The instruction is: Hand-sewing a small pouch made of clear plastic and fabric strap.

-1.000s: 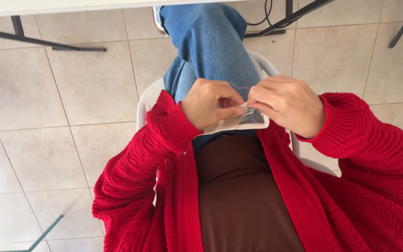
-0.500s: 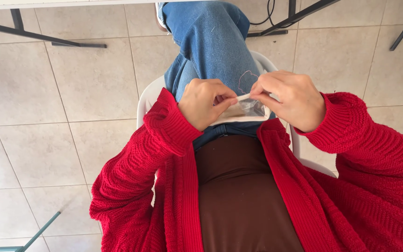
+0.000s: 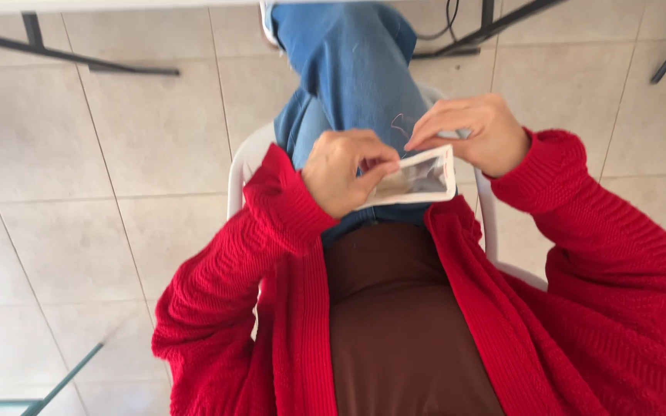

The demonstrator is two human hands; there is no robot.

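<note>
We look down on our lap, and our left hand (image 3: pixel 346 171) pinches the near-left edge of a small white-framed pouch (image 3: pixel 414 179) with a clear window, thumb and forefinger closed on its rim. The pouch lies over the blue jeans (image 3: pixel 348 69), just above the brown top (image 3: pixel 395 308), its long axis running left to right and tipped up slightly toward the right. Our right hand (image 3: pixel 472 131) sits at the pouch's upper right corner, fingers bunched together on a thin loop of thread or wire (image 3: pixel 402 123) that rises just off that edge. The loop is faint here, so we cannot say for sure what it is, nor whether the fingertips truly clamp it. Both hands are almost touching across the pouch; the right is nearer the loop, the left nearer the pouch's body. Red knit sleeves (image 3: pixel 256 254) frame it all above the white chair (image 3: pixel 242 166).
</note>
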